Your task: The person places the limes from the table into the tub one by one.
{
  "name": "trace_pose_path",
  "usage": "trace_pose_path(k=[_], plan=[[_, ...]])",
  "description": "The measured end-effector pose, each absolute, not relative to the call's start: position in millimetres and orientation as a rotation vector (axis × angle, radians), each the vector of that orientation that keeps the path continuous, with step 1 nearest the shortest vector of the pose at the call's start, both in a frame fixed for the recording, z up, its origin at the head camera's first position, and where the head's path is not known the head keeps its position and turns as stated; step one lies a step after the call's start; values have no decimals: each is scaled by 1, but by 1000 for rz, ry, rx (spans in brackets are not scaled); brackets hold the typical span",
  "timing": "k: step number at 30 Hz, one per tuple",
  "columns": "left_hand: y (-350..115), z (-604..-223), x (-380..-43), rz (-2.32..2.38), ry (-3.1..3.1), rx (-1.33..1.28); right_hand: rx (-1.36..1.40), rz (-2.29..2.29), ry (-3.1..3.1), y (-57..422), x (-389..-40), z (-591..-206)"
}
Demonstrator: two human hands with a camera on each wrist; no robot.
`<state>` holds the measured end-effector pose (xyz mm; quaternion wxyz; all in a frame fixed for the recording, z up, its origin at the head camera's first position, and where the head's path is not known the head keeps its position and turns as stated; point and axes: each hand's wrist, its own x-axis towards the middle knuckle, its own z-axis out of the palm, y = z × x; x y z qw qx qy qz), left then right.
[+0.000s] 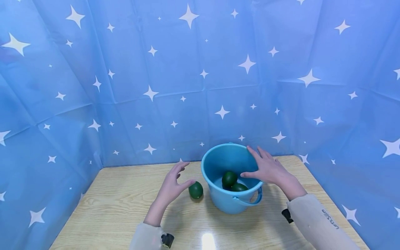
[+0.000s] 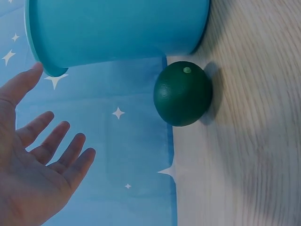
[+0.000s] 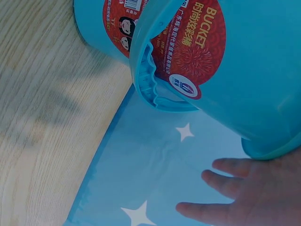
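A light-blue bucket (image 1: 223,205) stands upright on the table, its handle (image 1: 257,198) hanging on the near right side. Inside lie two dark green avocados, one (image 1: 229,178) behind the other (image 1: 239,187). A third avocado (image 2: 183,94), with a pale stem end, rests on the tabletop left of the bucket. My left hand (image 1: 172,185) hovers by that avocado, fingers apart and holding nothing. My right hand (image 1: 270,170) is at the bucket's right rim, thumb over the opening. In the right wrist view its fingers (image 3: 211,212) spread outside the rim; firm contact is unclear.
The wood-grain table (image 1: 118,198) reaches a blue curtain (image 1: 175,69) with white stars at the back and sides. A red label (image 3: 195,47) is on the bucket's side. Dark straps show near both sleeve cuffs.
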<state>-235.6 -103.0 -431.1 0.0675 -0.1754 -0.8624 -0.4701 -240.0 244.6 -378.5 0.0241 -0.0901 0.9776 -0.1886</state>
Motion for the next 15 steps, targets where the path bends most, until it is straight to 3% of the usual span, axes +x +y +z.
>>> trace_pose_path(k=[15], plan=[[-109,-445,-239,-1418,-2629,-495,-278,-578,3019,244,-240,-376]])
